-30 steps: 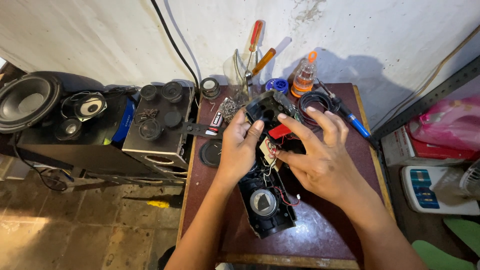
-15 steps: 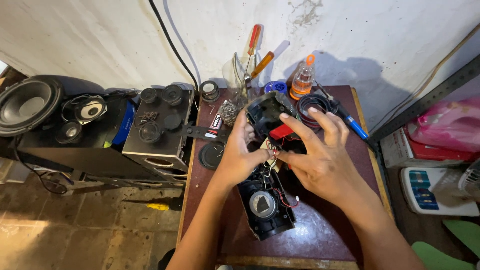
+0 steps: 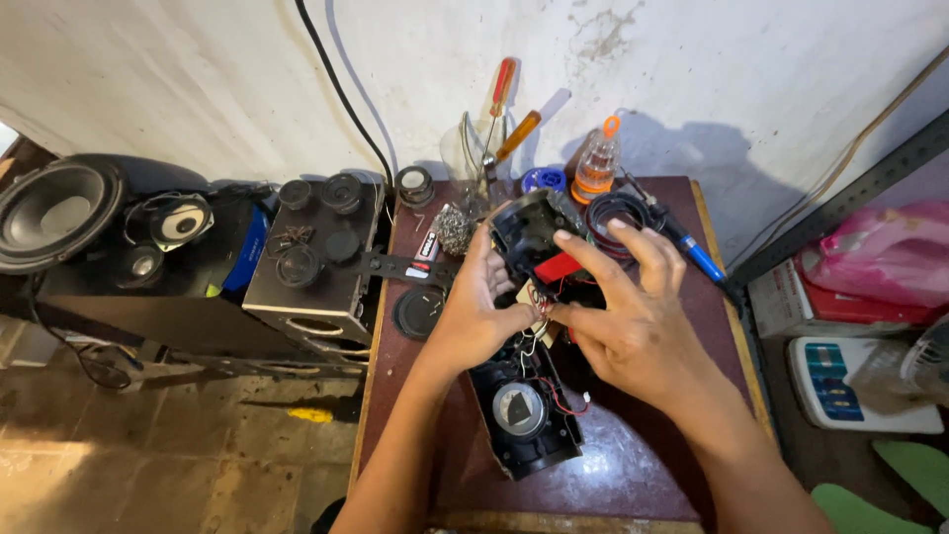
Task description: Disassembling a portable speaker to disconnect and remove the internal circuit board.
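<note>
An opened black portable speaker (image 3: 524, 410) lies lengthwise on the small dark red table (image 3: 633, 475), its round driver and red and white wires exposed. My left hand (image 3: 477, 311) grips the speaker's left side near the middle. My right hand (image 3: 628, 316) pinches a small part with wires over the speaker's middle, fingers spread above a red piece (image 3: 559, 267) inside the black shell. The speaker's far end (image 3: 524, 222) rises between both hands. What the fingertips pinch is partly hidden.
A glass with screwdrivers (image 3: 489, 138), an orange-capped bottle (image 3: 596, 168), a blue-handled soldering iron (image 3: 687, 247) and a cable coil (image 3: 613, 210) stand at the table's back. Black speaker boxes (image 3: 316, 262) and a large woofer (image 3: 54, 208) sit to the left. A white scale (image 3: 850, 381) lies right.
Both hands stayed on the speaker; my right fingers closed in slightly on the wired part at its middle. The view shifted a little.
</note>
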